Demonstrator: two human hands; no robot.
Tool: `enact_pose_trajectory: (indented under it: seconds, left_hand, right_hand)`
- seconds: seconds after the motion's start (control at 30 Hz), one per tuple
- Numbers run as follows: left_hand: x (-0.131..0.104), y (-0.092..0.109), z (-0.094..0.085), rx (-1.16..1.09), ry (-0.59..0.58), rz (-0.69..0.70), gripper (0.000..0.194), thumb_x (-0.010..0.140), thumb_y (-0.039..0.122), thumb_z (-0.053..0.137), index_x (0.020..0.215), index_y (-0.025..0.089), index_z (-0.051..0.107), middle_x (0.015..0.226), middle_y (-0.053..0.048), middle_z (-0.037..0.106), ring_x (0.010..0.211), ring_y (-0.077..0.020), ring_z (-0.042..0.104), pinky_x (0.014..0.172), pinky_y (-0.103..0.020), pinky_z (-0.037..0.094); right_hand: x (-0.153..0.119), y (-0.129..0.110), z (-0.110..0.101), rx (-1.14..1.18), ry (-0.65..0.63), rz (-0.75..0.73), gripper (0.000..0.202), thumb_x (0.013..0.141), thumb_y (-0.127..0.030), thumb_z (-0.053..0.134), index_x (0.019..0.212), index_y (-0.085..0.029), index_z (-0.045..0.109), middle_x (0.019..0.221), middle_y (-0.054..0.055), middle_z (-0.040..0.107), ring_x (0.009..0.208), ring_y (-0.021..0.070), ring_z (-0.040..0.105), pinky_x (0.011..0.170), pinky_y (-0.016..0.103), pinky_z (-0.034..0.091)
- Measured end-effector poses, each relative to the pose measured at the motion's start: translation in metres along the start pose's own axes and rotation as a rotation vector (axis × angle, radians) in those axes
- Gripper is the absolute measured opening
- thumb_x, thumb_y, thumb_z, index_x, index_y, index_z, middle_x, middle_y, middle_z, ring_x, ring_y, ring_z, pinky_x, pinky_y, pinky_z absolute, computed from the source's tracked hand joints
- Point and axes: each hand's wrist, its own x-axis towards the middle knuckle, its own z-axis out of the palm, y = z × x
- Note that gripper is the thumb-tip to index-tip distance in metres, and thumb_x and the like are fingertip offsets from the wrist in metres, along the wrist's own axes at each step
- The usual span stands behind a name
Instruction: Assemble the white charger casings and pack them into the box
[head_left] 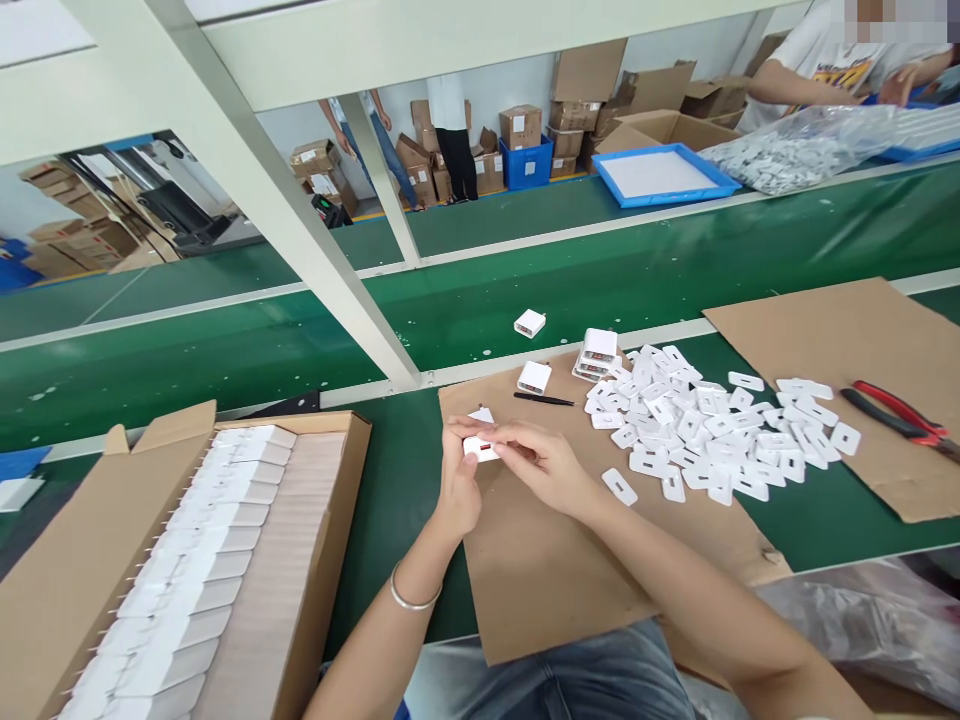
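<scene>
The white block (475, 449) sits between my hands, slotted face toward me, that face's long axis running roughly left to right; my left hand (459, 480) is curled around its left side and my right hand (541, 462), fingers bent, is closed on the right end, how firmly I can't quite see. The pile of white plates (697, 422) lies to the right, nearer my right hand
</scene>
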Motion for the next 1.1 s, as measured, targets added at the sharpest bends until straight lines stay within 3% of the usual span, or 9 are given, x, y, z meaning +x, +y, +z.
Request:
enact_pose_trajectory:
  seconds: [0.13, 0.23, 0.33, 0.4, 0.57, 0.73, 0.83, 0.9, 1.1]
  left_hand:
    - [0.0, 0.001, 0.002, 0.008, 0.06, 0.024, 0.031, 0.102, 0.052, 0.04, 0.104, 0.023, 0.052, 0.107, -0.005, 0.05, 0.091, -0.0198, 0.059, 0.085, -0.04, 0.052]
    - [-0.002, -0.001, 0.004, 0.046, 0.107, 0.052, 0.033, 0.101, 0.054, 0.041, 0.104, 0.023, 0.052, 0.106, -0.005, 0.049, 0.094, -0.0206, 0.058, 0.087, -0.042, 0.052]
    - [-0.004, -0.002, 0.005, 0.082, 0.115, 0.076, 0.032, 0.101, 0.053, 0.042, 0.106, 0.023, 0.052, 0.108, -0.006, 0.049, 0.103, -0.0226, 0.057, 0.092, -0.043, 0.05]
    - [-0.004, -0.002, 0.005, 0.08, 0.115, 0.075, 0.03, 0.101, 0.051, 0.042, 0.107, 0.023, 0.052, 0.108, -0.006, 0.048, 0.101, -0.0218, 0.057, 0.088, -0.041, 0.051]
    - [0.0, 0.0, 0.003, 0.049, 0.159, 0.091, 0.029, 0.101, 0.05, 0.042, 0.106, 0.023, 0.052, 0.107, -0.005, 0.048, 0.099, -0.0205, 0.058, 0.086, -0.039, 0.053]
    - [-0.001, 0.0, 0.005, 0.075, 0.147, 0.162, 0.031, 0.1, 0.051, 0.042, 0.108, 0.023, 0.052, 0.108, -0.006, 0.05, 0.103, -0.0239, 0.06, 0.095, -0.049, 0.051]
    - [-0.003, -0.001, 0.006, 0.109, 0.129, 0.177, 0.031, 0.101, 0.051, 0.041, 0.109, 0.023, 0.052, 0.108, -0.007, 0.051, 0.104, -0.0245, 0.06, 0.096, -0.049, 0.049]
    - [-0.003, -0.001, 0.006, 0.107, 0.115, 0.176, 0.031, 0.101, 0.05, 0.041, 0.11, 0.023, 0.052, 0.108, -0.007, 0.05, 0.104, -0.0246, 0.06, 0.096, -0.048, 0.049]
    - [-0.003, 0.002, 0.006, 0.105, 0.049, 0.145, 0.028, 0.102, 0.047, 0.039, 0.112, 0.024, 0.052, 0.112, -0.008, 0.049, 0.107, -0.0247, 0.058, 0.098, -0.049, 0.046]
  right_hand:
    - [0.001, -0.006, -0.003, 0.15, -0.062, 0.112, 0.036, 0.104, -0.046, 0.043, 0.119, -0.027, 0.07, 0.087, 0.004, 0.062, 0.07, 0.0165, 0.054, 0.066, 0.031, 0.044]
    - [0.001, -0.005, 0.0, 0.254, -0.029, 0.15, 0.032, 0.1, -0.046, 0.05, 0.121, -0.025, 0.063, 0.079, 0.0, 0.053, 0.068, 0.0152, 0.052, 0.064, 0.03, 0.043]
    - [0.0, -0.001, 0.006, 0.198, 0.026, 0.134, 0.024, 0.091, -0.037, 0.065, 0.111, -0.025, 0.06, 0.07, -0.005, 0.04, 0.062, 0.013, 0.043, 0.06, 0.027, 0.039]
    - [-0.001, 0.001, 0.008, 0.132, 0.023, 0.098, 0.023, 0.088, -0.028, 0.065, 0.111, -0.026, 0.059, 0.072, -0.005, 0.038, 0.064, 0.0131, 0.041, 0.061, 0.027, 0.039]
    - [-0.002, 0.0, 0.008, 0.098, -0.081, 0.009, 0.05, 0.083, -0.015, 0.059, 0.131, -0.028, 0.048, 0.084, -0.002, 0.041, 0.075, 0.0153, 0.044, 0.068, 0.029, 0.039]
    - [0.0, 0.011, 0.009, 0.277, -0.022, 0.169, 0.026, 0.097, -0.039, 0.05, 0.118, -0.025, 0.047, 0.081, -0.003, 0.044, 0.073, 0.0162, 0.045, 0.068, 0.03, 0.039]
    - [0.001, 0.018, 0.008, 0.256, -0.019, 0.294, 0.036, 0.104, -0.055, 0.028, 0.102, -0.025, 0.048, 0.075, -0.002, 0.046, 0.068, 0.017, 0.043, 0.065, 0.031, 0.037]
    - [0.001, 0.018, 0.007, 0.171, -0.05, 0.299, 0.044, 0.105, -0.058, 0.022, 0.095, -0.024, 0.049, 0.074, -0.002, 0.048, 0.068, 0.0171, 0.043, 0.065, 0.032, 0.035]
    - [0.001, 0.005, 0.004, 0.026, -0.084, 0.252, 0.038, 0.104, -0.051, 0.035, 0.086, -0.022, 0.052, 0.084, 0.0, 0.058, 0.075, 0.017, 0.051, 0.065, 0.03, 0.035]
